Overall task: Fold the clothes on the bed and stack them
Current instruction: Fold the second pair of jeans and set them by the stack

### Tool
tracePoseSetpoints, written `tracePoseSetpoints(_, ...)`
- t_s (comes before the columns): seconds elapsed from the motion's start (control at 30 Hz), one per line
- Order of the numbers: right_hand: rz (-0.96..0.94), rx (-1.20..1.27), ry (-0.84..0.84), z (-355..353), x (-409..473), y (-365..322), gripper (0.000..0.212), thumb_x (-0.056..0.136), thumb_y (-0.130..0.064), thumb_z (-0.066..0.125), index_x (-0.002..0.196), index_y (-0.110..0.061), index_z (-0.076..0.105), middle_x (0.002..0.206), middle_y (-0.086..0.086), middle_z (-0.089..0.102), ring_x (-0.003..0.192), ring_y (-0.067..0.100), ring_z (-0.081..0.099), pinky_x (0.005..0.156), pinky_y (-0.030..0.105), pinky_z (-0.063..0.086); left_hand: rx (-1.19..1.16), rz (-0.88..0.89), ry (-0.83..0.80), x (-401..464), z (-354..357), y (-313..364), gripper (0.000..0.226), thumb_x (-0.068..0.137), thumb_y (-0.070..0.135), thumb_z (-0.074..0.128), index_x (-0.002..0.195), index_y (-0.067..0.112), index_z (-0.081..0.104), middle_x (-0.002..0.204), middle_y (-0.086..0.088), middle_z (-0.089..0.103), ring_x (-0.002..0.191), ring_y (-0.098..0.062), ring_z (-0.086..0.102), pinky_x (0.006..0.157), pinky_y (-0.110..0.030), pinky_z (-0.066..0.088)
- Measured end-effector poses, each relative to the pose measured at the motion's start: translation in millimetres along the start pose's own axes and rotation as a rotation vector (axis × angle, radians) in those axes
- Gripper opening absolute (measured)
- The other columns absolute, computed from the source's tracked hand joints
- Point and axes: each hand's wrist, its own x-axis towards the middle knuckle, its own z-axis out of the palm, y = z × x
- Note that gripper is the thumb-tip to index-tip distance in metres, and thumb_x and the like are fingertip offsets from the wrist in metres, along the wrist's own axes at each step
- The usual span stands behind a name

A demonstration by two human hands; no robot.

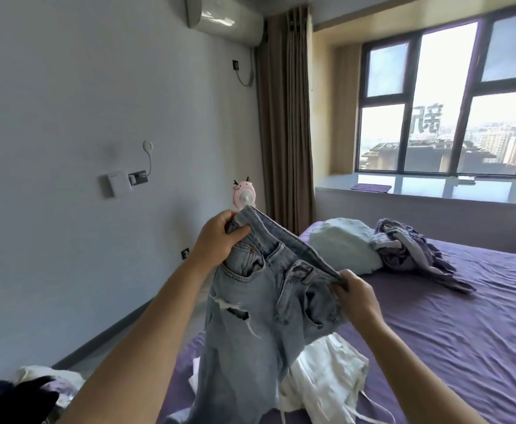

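From the head view, I'm holding one pair of jeans (250, 301) up in the air over the bed (449, 332), so I'm figuring this is the start of folding them: they're lifted and spread at the waistband, not folded yet. My left hand (217, 240) is clenching one end of the waistband, thumb on top, and my right hand (357, 298) is pinching the other end, with the legs hanging down between my arms toward the mattress. Next I'm guessing I need to bring the two waistband ends together so one leg lies over the other, then lay them flat, and the ripped knee could snag a bit. Counting what's waiting: one white garment (327, 377) lying crumpled right under the jeans, one purple heap (409, 255) further up the bed beside one pale pillow (342, 243), and some dark and light stuff at the bottom left edge that I can't make out. No folded stack showing yet.
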Motion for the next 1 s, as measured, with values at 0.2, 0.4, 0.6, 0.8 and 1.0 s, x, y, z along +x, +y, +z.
tracePoseSetpoints(0.2, -0.037, -0.085, 0.306, -87.1, -9.2, -27.8, 0.025, 0.082, -0.009, 0.061, 0.104, -0.017, 0.07, 0.097, 0.005, 0.07, 0.09, 0.027, 0.062, 0.073, 0.034, 0.047, -0.091, -0.016, -0.08, -12.0, 11.2, 0.7, 0.022, 0.086, 0.016, 0.07, 0.105, 0.021, 0.061, 0.096, 0.007, 0.066, 0.097, -0.019, 0.064, 0.082, -0.028, 0.052)
tracePoseSetpoints(0.4, 0.023, -0.16, 0.471, -176.4, -45.7, -31.4, 0.018, 0.082, -0.028, 0.067, 0.079, -0.011, 0.07, 0.072, 0.007, 0.067, 0.069, 0.026, 0.055, 0.059, 0.032, 0.035, -0.13, -0.003, -0.096, -3.9, 67.3, 38.1, 0.039, 0.083, 0.022, 0.073, 0.113, 0.004, 0.055, 0.099, -0.005, 0.065, 0.092, -0.02, 0.062, 0.083, -0.026, 0.053)
tracePoseSetpoints(0.6, 0.201, -0.14, 0.613, -257.5, -77.6, -11.6, 0.045, 0.075, -0.05, 0.072, 0.066, -0.007, 0.062, 0.056, 0.007, 0.056, 0.059, 0.024, 0.052, 0.055, 0.032, 0.036, -0.209, 0.028, -0.121, -3.9, 135.1, 91.3, 0.037, 0.083, 0.029, 0.072, 0.104, 0.007, 0.051, 0.105, -0.009, 0.063, 0.1, -0.028, 0.06, 0.085, -0.042, 0.05)
tracePoseSetpoints(0.8, 0.311, 0.21, 0.716, -331.3, -81.7, 19.5, 0.041, 0.069, -0.037, 0.081, 0.069, 0.0, 0.064, 0.063, 0.01, 0.054, 0.064, 0.022, 0.051, 0.059, 0.031, 0.041, -0.181, 0.115, -0.16, -0.1, 214.4, 154.1, 0.043, 0.087, 0.032, 0.068, 0.11, 0.001, 0.049, 0.107, -0.014, 0.062, 0.1, -0.03, 0.058, 0.088, -0.044, 0.048)
tracePoseSetpoints(1.0, 0.259, 0.818, 0.422, -402.3, -60.9, 59.1, 0.048, 0.074, -0.001, 0.075, 0.117, 0.009, 0.056, 0.089, 0.018, 0.069, 0.072, 0.026, 0.067, 0.074, 0.038, 0.058, -0.354, 0.005, -0.118, 21.3, 276.6, 202.4, 0.044, 0.085, 0.024, 0.071, 0.115, 0.002, 0.048, 0.114, -0.017, 0.06, 0.106, -0.033, 0.059, 0.094, -0.05, 0.048)
